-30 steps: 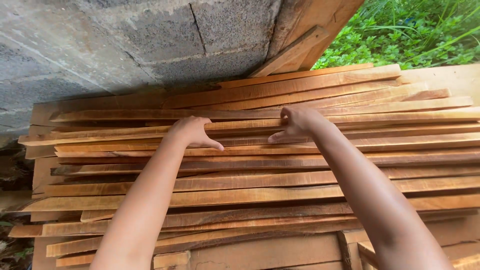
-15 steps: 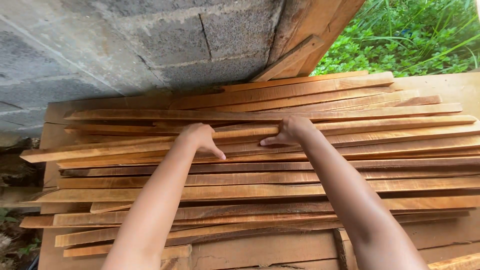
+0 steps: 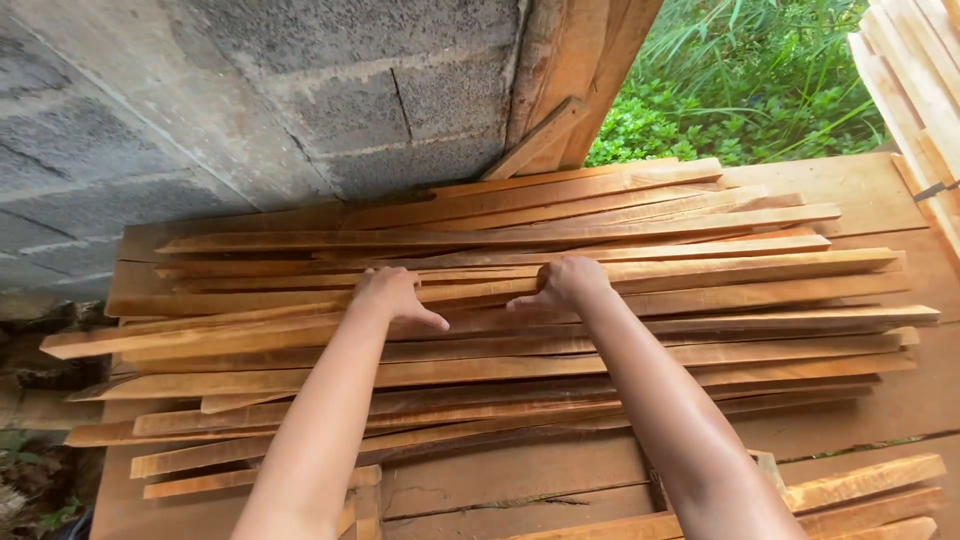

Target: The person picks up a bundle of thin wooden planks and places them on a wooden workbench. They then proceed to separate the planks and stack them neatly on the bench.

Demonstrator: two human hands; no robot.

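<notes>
Both hands slid nearer down the pile since before, left hand [image 3: 392, 296] and right hand [image 3: 565, 285] gripping one slat [image 3: 700, 272] mid-stack, roughly twenty slats on plywood table [image 3: 860, 185], block wall [image 3: 250, 90] at 11 o'clock.

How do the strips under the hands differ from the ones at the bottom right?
The strips under the hands are long, piled many deep and lie flat across the board; the bottom-right strips are few and cut off by the frame. The left hand and right hand touch only the pile. Both are orange-brown wood.

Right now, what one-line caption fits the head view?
Both hands, left and right, press on a slat atop a wood pile beside a block wall.
</notes>
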